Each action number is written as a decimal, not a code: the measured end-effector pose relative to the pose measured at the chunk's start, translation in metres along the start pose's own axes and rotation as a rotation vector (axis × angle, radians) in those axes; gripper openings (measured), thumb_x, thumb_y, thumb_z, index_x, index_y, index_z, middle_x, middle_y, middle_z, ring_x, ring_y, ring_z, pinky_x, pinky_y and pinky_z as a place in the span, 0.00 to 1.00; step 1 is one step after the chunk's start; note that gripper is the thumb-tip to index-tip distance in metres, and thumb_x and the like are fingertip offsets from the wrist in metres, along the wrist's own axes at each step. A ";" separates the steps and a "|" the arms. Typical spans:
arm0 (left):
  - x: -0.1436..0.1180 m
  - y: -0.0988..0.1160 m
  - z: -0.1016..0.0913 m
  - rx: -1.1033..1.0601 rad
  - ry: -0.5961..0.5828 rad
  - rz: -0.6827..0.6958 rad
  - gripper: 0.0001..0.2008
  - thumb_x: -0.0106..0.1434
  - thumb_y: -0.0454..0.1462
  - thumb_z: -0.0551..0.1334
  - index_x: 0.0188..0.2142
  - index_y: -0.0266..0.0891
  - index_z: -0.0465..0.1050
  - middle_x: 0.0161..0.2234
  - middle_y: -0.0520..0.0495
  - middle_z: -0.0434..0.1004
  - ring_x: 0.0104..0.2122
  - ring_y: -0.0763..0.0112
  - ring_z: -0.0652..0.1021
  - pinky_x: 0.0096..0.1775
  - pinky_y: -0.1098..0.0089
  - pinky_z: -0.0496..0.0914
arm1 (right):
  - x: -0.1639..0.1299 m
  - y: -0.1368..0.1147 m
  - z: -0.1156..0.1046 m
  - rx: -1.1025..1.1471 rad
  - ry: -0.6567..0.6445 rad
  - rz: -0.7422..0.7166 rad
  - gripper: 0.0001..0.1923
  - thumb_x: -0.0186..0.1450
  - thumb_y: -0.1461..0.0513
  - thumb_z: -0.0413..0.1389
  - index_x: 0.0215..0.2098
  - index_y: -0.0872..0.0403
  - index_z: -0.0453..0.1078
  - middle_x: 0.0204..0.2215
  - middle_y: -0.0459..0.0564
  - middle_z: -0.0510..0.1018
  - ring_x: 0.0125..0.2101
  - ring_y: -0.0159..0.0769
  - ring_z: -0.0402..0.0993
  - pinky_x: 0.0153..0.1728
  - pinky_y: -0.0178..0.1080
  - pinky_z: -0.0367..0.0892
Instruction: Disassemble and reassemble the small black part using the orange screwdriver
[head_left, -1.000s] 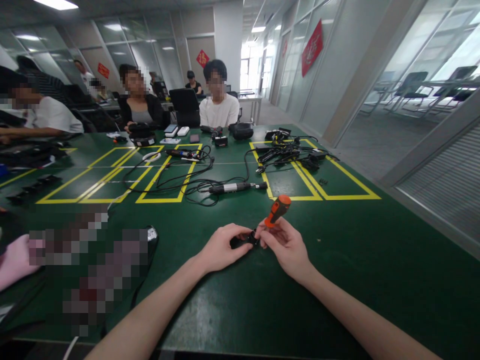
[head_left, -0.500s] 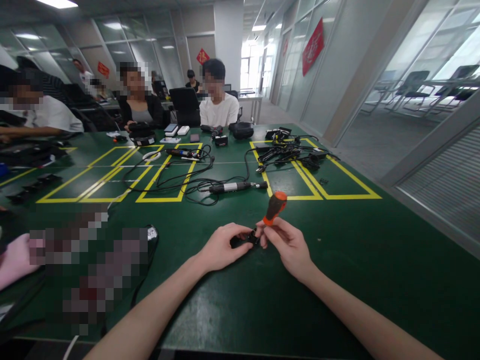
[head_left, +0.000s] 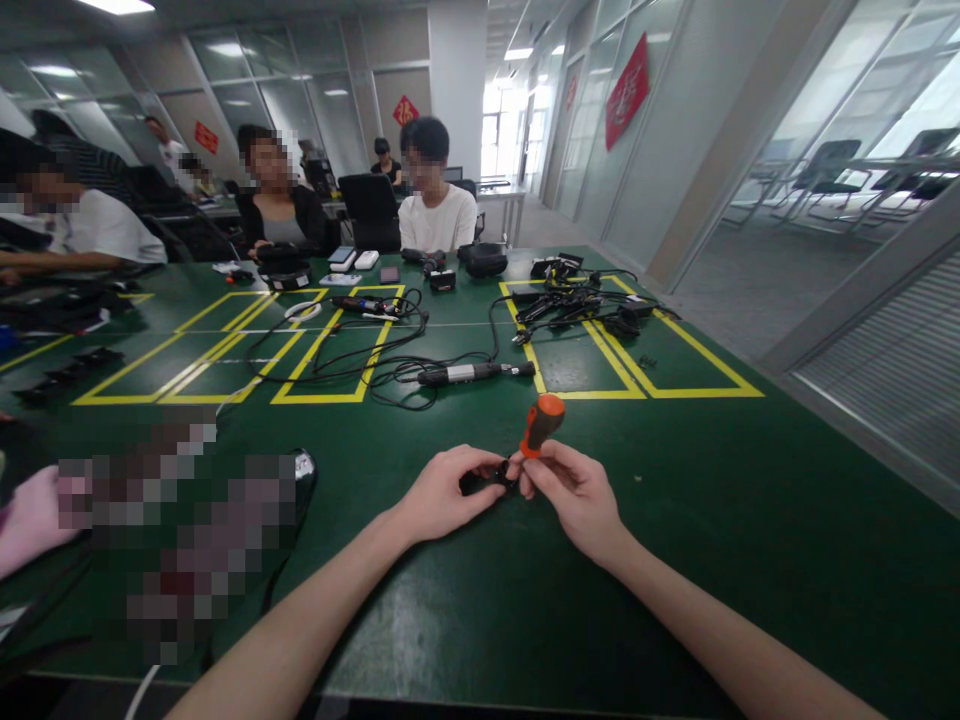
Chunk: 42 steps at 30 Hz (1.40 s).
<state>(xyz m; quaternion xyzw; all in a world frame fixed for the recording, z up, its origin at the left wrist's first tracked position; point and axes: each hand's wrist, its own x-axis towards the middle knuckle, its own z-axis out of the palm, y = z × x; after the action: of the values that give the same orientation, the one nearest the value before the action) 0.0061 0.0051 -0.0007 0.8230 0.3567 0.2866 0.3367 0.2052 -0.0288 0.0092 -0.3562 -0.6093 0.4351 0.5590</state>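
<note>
- A long green table marked with yellow tape rectangles fills a glass-walled office; red hangings are fixed to the partitions, and other people sit along the far and left edges.
- No container shows near the hands; the taped rectangles serve as bays, and the far right one holds a tangle of black cables and small black parts.
- A small black part sits on the table close to the near edge, about midway across it.
- The left hand is closed over that part from the left, fingers curled on top of it, pinning it to the table.
- The right hand grips a screwdriver with an orange and black handle low on the handle, between thumb and fingers; the handle stands tilted up and away, and its tip meets the right end of the black part, just between the two hands.
- Beyond the hands lies a black and silver electric screwdriver amid loops of black cable.
- At the far edge sit phones and a white case, near a person in a white shirt.
- To the left, a blurred patch covers part of the table, with a dark rounded object at its edge.
</note>
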 end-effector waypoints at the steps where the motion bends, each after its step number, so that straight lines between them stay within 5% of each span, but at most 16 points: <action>1: 0.000 0.000 0.000 0.002 0.003 -0.003 0.11 0.65 0.37 0.66 0.47 0.38 0.80 0.41 0.45 0.83 0.39 0.67 0.80 0.45 0.68 0.73 | -0.001 0.001 0.000 0.003 0.014 0.004 0.14 0.67 0.50 0.64 0.34 0.52 0.76 0.27 0.49 0.82 0.23 0.33 0.75 0.27 0.36 0.75; 14: -0.001 -0.002 0.001 -0.005 0.017 0.003 0.14 0.65 0.36 0.66 0.49 0.37 0.80 0.41 0.45 0.83 0.39 0.68 0.80 0.45 0.68 0.74 | 0.002 0.000 0.002 0.009 0.026 -0.005 0.20 0.70 0.47 0.60 0.31 0.53 0.75 0.25 0.48 0.78 0.22 0.32 0.73 0.25 0.37 0.74; 18: 0.000 -0.003 0.001 0.007 0.013 -0.003 0.12 0.65 0.37 0.66 0.48 0.37 0.80 0.41 0.45 0.83 0.39 0.68 0.80 0.44 0.68 0.73 | 0.000 0.004 0.001 0.008 0.089 0.009 0.17 0.66 0.47 0.64 0.36 0.52 0.73 0.27 0.48 0.81 0.22 0.32 0.74 0.26 0.37 0.75; 26: 0.000 -0.003 0.001 0.021 0.015 0.003 0.13 0.65 0.36 0.66 0.49 0.38 0.80 0.39 0.46 0.83 0.38 0.68 0.80 0.44 0.68 0.73 | 0.002 -0.001 0.000 -0.037 0.076 -0.063 0.14 0.65 0.53 0.67 0.30 0.53 0.75 0.26 0.46 0.77 0.23 0.30 0.72 0.26 0.34 0.73; 32: 0.000 -0.001 0.000 0.005 0.010 0.013 0.10 0.66 0.37 0.65 0.46 0.38 0.80 0.40 0.46 0.83 0.39 0.68 0.80 0.45 0.68 0.73 | 0.002 -0.001 0.002 0.001 -0.015 -0.007 0.20 0.70 0.47 0.59 0.31 0.53 0.76 0.23 0.48 0.78 0.21 0.31 0.72 0.21 0.34 0.70; 42: 0.000 -0.001 0.000 0.015 0.003 -0.006 0.12 0.65 0.37 0.66 0.48 0.38 0.79 0.40 0.45 0.83 0.39 0.67 0.80 0.45 0.67 0.74 | 0.002 -0.001 0.002 0.004 0.069 0.036 0.19 0.66 0.46 0.64 0.31 0.53 0.73 0.24 0.48 0.78 0.21 0.31 0.72 0.20 0.35 0.71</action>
<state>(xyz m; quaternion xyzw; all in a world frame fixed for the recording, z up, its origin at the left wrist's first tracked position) 0.0058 0.0061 -0.0018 0.8239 0.3618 0.2843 0.3309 0.2027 -0.0279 0.0108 -0.3807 -0.5822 0.4337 0.5727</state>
